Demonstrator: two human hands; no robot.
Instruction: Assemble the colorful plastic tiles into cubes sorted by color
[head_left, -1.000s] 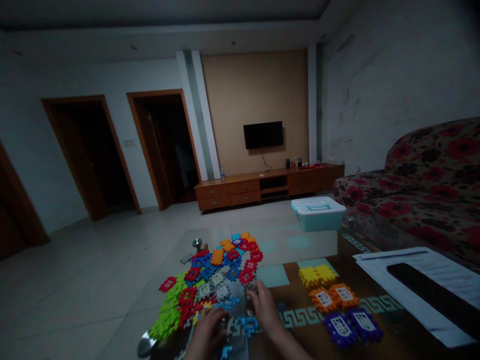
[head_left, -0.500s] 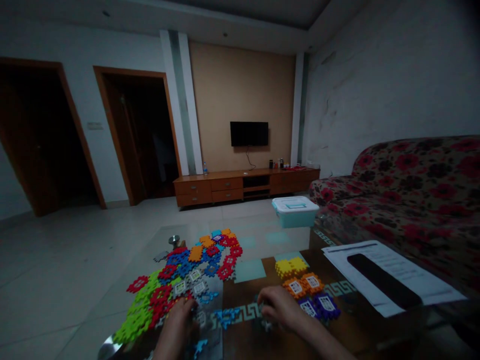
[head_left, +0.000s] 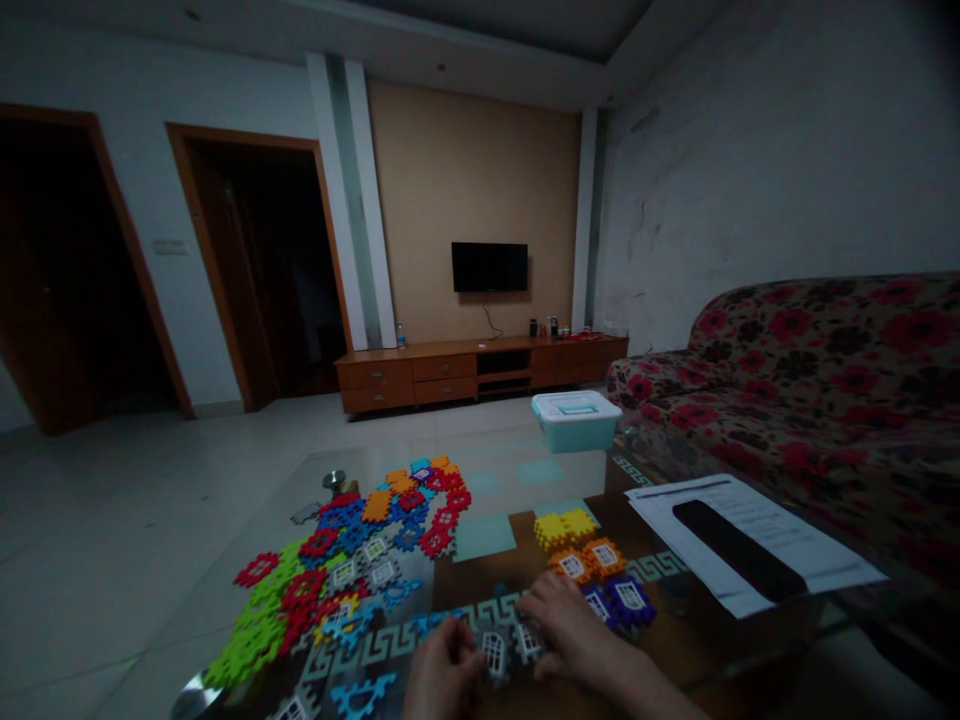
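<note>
My left hand [head_left: 444,668] has its fingers closed at the left edge of a grey interlocking tile [head_left: 493,655] with a white window insert. My right hand [head_left: 566,628] curls around a second grey window tile [head_left: 528,642], just right of the first. The two tiles lie side by side on the glass table; whether they are joined I cannot tell. Right of my right hand are purple window tiles [head_left: 628,597], with orange window tiles [head_left: 602,556] and a stack of yellow tiles [head_left: 564,527] beyond. A light blue piece [head_left: 361,694] lies left of my left hand.
A pile of mixed tiles covers the table's left part, with green ones [head_left: 251,625] and red ones [head_left: 444,520]. White papers [head_left: 705,490] under a black flat object [head_left: 739,550] lie at right. A teal lidded box [head_left: 577,425] stands beyond.
My left hand has moved right, from the pile's edge to beside my right hand, and a grey window tile now sits at its fingers. The view has shifted slightly.
</note>
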